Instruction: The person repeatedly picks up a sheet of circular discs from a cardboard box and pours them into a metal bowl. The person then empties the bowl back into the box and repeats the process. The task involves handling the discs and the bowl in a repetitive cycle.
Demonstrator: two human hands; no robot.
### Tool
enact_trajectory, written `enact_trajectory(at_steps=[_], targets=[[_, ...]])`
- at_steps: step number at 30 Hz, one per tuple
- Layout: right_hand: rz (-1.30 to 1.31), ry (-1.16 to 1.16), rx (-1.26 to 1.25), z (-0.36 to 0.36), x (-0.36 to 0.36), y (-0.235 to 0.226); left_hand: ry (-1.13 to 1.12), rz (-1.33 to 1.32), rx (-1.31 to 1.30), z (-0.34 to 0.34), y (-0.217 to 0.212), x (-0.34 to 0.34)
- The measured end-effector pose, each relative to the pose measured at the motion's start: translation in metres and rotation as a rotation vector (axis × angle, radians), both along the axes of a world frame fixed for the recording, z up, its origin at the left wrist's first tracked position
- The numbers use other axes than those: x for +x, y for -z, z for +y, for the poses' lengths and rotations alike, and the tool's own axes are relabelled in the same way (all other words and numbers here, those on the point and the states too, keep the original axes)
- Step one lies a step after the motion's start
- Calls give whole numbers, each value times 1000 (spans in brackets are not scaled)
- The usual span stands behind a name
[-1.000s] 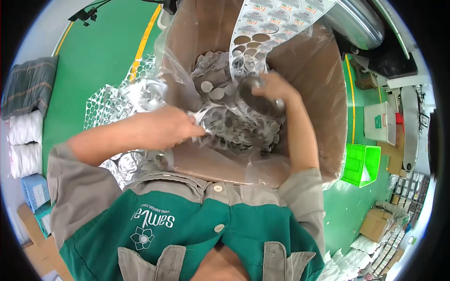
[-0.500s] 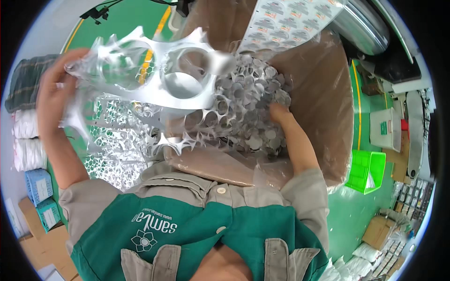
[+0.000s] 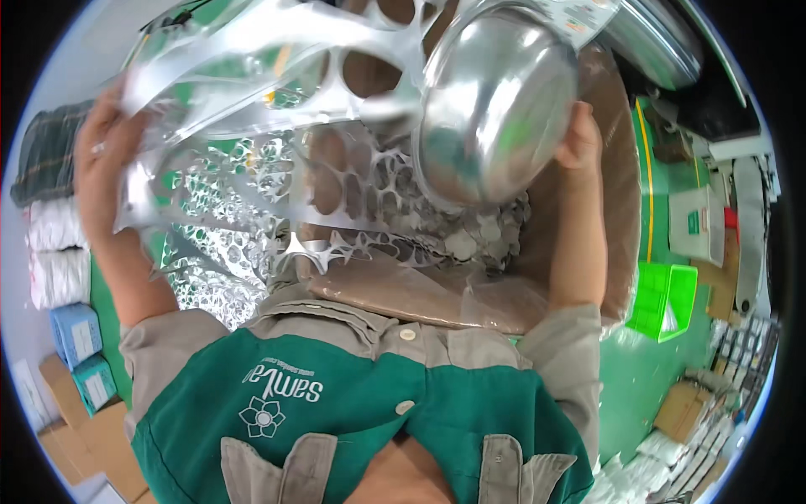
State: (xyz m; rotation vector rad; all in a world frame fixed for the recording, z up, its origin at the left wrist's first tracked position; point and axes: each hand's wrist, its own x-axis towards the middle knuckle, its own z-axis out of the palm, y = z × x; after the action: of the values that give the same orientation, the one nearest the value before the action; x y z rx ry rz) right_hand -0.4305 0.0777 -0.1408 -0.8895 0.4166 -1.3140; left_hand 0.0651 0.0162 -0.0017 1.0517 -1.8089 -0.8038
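Observation:
My left hand [image 3: 105,160] is closed on the left end of a punched foil sheet [image 3: 285,34], a silvery web with large round holes, blurred by motion. In my right hand [image 3: 579,139] is a shiny metal bowl [image 3: 504,109], gripped by its right side and raised over the box. The bowl covers part of the heap of small silver foil discs [image 3: 474,239] inside the brown plastic-lined box [image 3: 588,210]. Strips of punched foil hang from the sheet across the box's left side. More foil scrap [image 3: 218,260] is piled left of the box.
A sheet with printed foil rounds [image 3: 579,18] and a metal roller [image 3: 655,42] are beyond the box. To the right is a bright green crate [image 3: 659,298]. Stacked white bundles [image 3: 59,248], blue boxes [image 3: 74,334] and cartons [image 3: 92,449] stand on the left.
My right hand has come up out of the discs, and the metal bowl is now in it. The foil sheet has swung upward, with my left hand still on it.

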Motion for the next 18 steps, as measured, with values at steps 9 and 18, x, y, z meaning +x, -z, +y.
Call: enact_trajectory(at_steps=[9, 18], targets=[[2181, -199, 469, 37, -25, 213, -573, -613, 33, -51, 38, 246], [1681, -166, 160, 2, -48, 133, -259, -1029, -113, -60, 60, 135]])
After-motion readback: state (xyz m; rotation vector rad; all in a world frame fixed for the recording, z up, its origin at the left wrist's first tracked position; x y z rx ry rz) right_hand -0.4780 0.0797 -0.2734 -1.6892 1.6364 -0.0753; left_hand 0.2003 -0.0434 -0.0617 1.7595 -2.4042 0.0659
